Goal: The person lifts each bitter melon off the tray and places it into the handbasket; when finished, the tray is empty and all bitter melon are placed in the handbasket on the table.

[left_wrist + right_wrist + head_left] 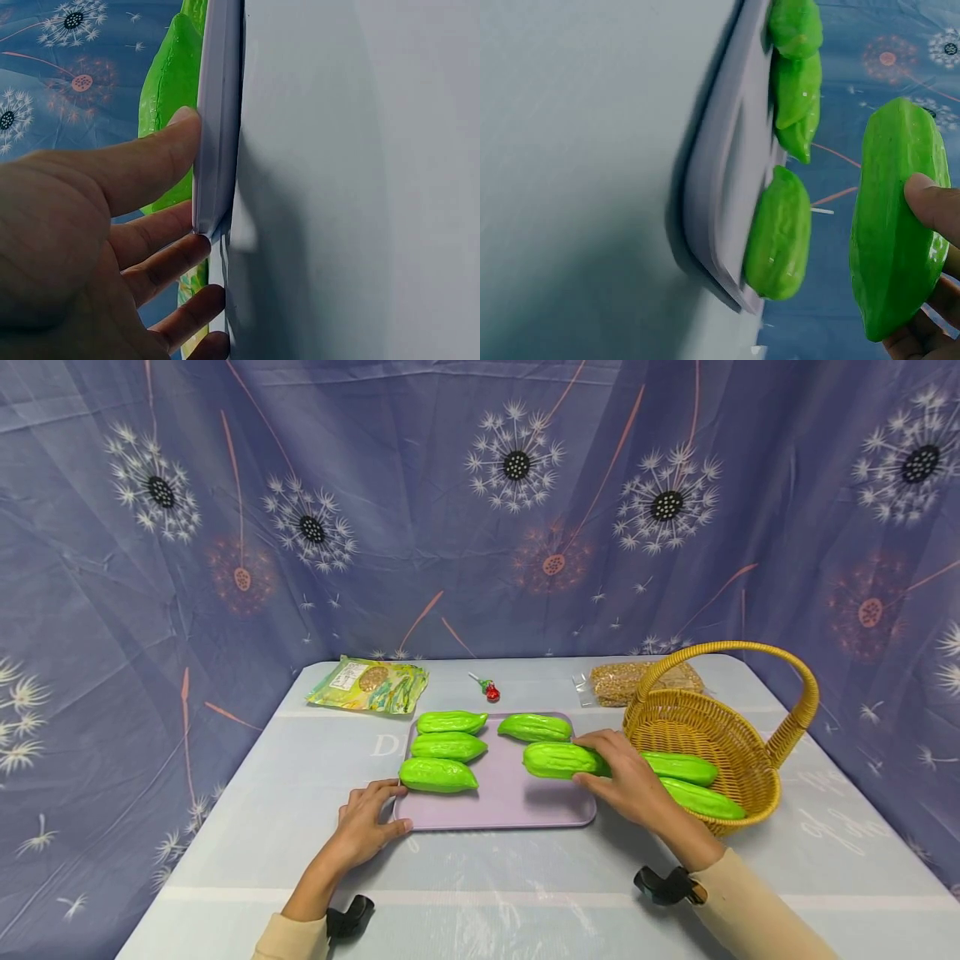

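My right hand (618,772) grips a bright green, ridged gourd (558,761), thumb on one side and fingers on the other. In the right wrist view that gourd (897,217) is raised off the pale purple tray (712,202). At the near left corner of the tray (517,810), my left hand (366,822) rests its thumb on the front rim, with straight fingers at the left side. Three matching gourds (438,775) lie in a column on the tray's left half. Another gourd (535,727) lies at its back right.
A yellow wicker basket (750,768) with a tall handle stands on the right, holding more green gourds (701,798). Along the back of the table lie a green-yellow packet (370,685), a small red lollipop-like item (491,692) and a clear bag of grains (618,683).
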Tool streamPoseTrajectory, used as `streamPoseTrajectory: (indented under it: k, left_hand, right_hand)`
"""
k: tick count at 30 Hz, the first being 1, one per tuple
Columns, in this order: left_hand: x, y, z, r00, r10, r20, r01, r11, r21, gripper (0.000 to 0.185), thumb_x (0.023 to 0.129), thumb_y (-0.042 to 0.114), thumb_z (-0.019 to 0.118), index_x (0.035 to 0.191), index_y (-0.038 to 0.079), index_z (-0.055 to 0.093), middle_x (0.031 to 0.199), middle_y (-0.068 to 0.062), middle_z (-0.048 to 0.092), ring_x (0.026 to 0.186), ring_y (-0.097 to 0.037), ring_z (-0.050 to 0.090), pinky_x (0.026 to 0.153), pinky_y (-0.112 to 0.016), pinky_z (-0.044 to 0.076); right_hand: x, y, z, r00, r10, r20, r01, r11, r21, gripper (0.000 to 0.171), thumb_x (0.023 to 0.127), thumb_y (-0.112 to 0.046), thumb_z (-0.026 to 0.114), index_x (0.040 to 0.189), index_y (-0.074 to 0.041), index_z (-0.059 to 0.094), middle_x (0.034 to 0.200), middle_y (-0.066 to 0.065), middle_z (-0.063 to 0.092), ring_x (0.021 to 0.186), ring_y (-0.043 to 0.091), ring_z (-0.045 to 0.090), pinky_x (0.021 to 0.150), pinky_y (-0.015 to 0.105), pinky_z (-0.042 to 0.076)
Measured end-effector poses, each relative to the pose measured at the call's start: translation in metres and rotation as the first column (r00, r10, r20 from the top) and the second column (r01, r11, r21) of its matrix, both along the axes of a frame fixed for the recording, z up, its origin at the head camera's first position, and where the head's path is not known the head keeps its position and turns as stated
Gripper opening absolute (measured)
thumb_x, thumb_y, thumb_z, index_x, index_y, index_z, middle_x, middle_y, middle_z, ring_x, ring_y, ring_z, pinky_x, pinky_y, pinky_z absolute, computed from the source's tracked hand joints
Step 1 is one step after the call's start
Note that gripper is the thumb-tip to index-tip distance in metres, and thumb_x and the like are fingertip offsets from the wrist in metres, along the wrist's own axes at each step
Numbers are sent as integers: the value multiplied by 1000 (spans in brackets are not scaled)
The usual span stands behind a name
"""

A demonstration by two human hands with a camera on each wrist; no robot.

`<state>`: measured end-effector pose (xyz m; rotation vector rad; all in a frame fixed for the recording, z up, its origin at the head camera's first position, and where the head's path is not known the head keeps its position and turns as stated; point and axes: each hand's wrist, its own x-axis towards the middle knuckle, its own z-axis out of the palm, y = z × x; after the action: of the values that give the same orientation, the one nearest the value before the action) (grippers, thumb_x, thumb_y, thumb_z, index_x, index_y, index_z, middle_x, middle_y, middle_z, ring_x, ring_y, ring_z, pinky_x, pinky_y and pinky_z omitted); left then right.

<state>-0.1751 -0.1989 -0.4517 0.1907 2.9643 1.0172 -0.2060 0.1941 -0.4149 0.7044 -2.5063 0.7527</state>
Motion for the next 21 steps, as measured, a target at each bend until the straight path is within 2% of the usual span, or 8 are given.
streamPoseTrajectory:
  k: [5, 14, 21]
  left_hand:
    - [0, 0, -1, 1000, 1, -3, -1, 1000, -5, 50, 78, 25, 75, 123, 10, 59, 139, -9, 49, 123, -32, 38, 91, -49, 25]
    - [-1, 0, -1, 1000, -1, -6, 1, 1000, -6, 50, 78, 25, 75, 123, 10, 59, 140, -9, 49, 123, -32, 38, 91, -49, 25]
    - [0, 0, -1, 1000, 1, -9, -1, 1000, -3, 49, 78, 25, 75, 122, 9, 60, 140, -9, 49, 123, -32, 38, 91, -49, 26]
  right_hand:
    - [8, 13, 9, 998, 1, -58, 0, 1000, 14, 53, 70, -19, 82, 117, -10, 61, 115, 3, 60, 107, 18, 53, 86, 36, 43]
    - [13, 47, 24, 992, -65, -107, 70, 997, 44, 53, 69, -11, 81, 117, -8, 60, 111, 7, 62, 101, 20, 52, 82, 31, 37]
    - [17, 72, 32, 987, -128, -94, 136, 987, 82, 53, 70, -11, 80, 119, -10, 59, 112, 8, 61, 98, 18, 51, 78, 31, 37]
